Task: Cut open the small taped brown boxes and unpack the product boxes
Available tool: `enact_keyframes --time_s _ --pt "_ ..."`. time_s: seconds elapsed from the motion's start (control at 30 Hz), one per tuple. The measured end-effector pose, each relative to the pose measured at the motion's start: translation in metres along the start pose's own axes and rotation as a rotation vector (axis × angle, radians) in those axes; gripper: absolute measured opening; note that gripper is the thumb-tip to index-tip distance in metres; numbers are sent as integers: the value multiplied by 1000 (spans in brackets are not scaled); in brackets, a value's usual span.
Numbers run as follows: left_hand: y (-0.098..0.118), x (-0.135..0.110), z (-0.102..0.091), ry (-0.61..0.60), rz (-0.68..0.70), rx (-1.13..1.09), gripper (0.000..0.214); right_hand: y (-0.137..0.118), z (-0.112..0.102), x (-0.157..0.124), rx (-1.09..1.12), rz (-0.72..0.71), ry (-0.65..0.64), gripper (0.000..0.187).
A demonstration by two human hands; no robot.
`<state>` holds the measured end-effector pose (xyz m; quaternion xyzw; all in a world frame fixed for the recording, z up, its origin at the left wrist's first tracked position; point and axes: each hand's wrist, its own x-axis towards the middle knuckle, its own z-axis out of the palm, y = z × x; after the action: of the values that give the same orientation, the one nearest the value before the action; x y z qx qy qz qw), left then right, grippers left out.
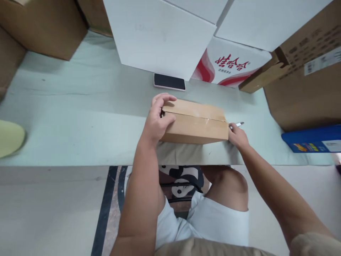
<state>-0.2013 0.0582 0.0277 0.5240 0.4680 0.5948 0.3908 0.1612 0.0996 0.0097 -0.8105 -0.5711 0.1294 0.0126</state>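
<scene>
A small brown cardboard box (pixel 195 122) with a taped seam along its top lies near the front edge of the pale green table (pixel 80 117). My left hand (pixel 157 119) is wrapped round the box's left end, fingers curled over the top edge. At the box's right end my right hand (pixel 238 137) is closed on a small utility knife (pixel 239 124), whose metal blade pokes out to the right, level with the seam.
A phone (pixel 169 82) lies face up behind the box. White boxes (pixel 160 35), a red-and-white printed carton (pixel 230 67) and brown cartons (pixel 306 78) crowd the back and right. A blue item (pixel 311 138) lies at right, a yellow disc (pixel 9 137) at left.
</scene>
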Motion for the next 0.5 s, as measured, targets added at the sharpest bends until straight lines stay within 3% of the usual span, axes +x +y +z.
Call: enact_keyframes --time_s 0.17,0.33,0.5 --pt "0 1 2 -6 -75 -176 47 5 2 5 211 76 78 22" --pt "-1 0 -5 -50 -82 -164 48 2 -3 -2 629 128 259 27" --pt "1 2 -3 -41 -73 -170 40 -19 -27 -40 939 40 512 40"
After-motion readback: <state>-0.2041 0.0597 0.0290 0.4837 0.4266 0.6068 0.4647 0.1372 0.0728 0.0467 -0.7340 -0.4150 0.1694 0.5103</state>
